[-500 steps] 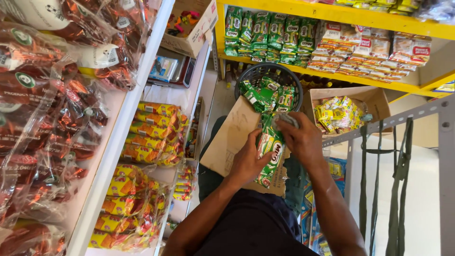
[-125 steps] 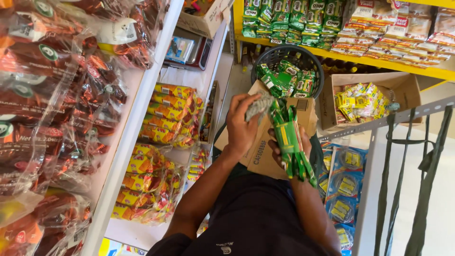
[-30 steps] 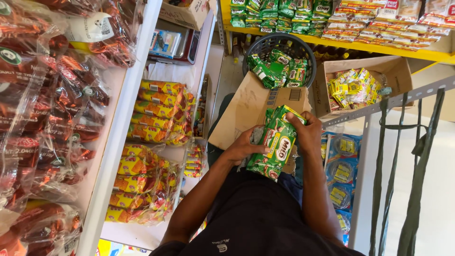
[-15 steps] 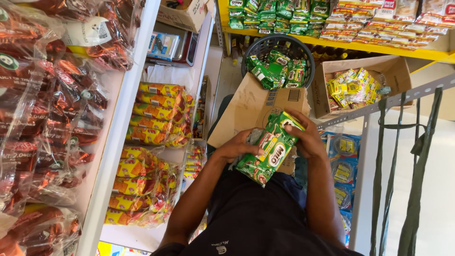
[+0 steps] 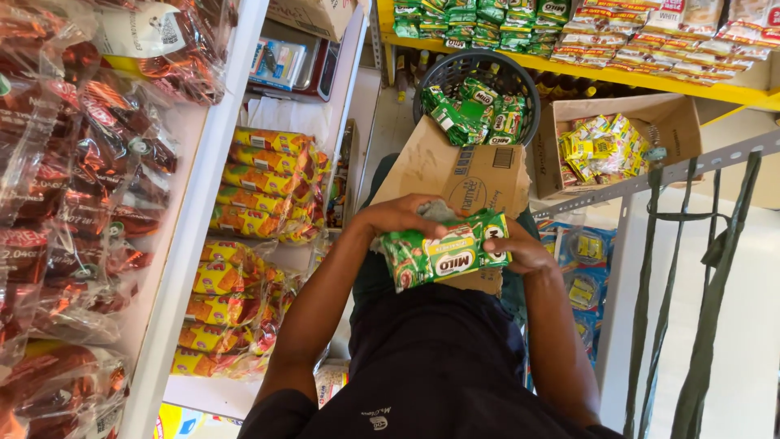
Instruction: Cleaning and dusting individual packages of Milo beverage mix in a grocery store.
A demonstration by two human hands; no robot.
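A folded bundle of green sachets (image 5: 443, 256) lies crosswise in front of my body, held from both ends. My left hand (image 5: 400, 218) grips its left end from above, and my right hand (image 5: 520, 254) closes on its right end. The bundle hangs over a brown cardboard sheet (image 5: 455, 175) that rests on my lap. Beyond it a dark round basket (image 5: 429, 81) holds more green sachets (image 5: 475, 114).
A white shelf (image 5: 203, 203) on the left carries yellow-orange snack packs (image 5: 260, 195) and red wrapped packs (image 5: 73, 187). A cardboard box (image 5: 682, 130) with yellow sachets stands at right. A yellow shelf (image 5: 650, 80) of packets runs along the top. A grey metal rack (image 5: 650, 175) with dark straps stands right.
The bundle of green sachets has turned from upright to lying crosswise between my hands and come lower, closer to my body. Earlier it hung as a long loose strip.
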